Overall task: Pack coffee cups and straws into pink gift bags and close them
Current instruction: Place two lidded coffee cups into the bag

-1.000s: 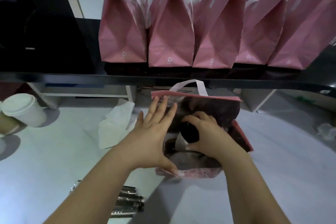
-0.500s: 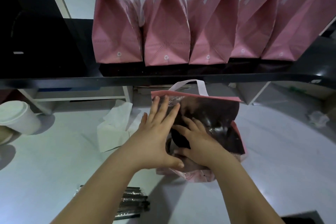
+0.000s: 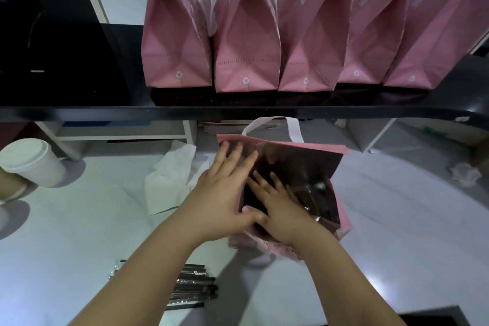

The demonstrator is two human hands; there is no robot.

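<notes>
An open pink gift bag [image 3: 341, 214] with white handles and a dark shiny lining stands on the white table in front of me. My left hand [image 3: 225, 188] lies flat against the bag's left wall, fingers straight, thumb at the near rim. My right hand [image 3: 277, 206] reaches into the bag's mouth with its fingers spread and straight. The cup inside the bag is hidden in the dark lining. A white lidded coffee cup [image 3: 31, 161] stands at the far left. A bundle of foil-wrapped straws [image 3: 190, 288] lies near the front edge.
Several closed pink gift bags [image 3: 246, 42] stand in a row on a black shelf [image 3: 79, 111] just above the table. A crumpled white tissue [image 3: 169, 180] lies left of the open bag. A dark object [image 3: 434, 319] shows at the bottom right corner.
My right hand has let go of the dark-lidded cup it gripped and now lies spread inside the bag. The left hand stays on the bag's left wall.
</notes>
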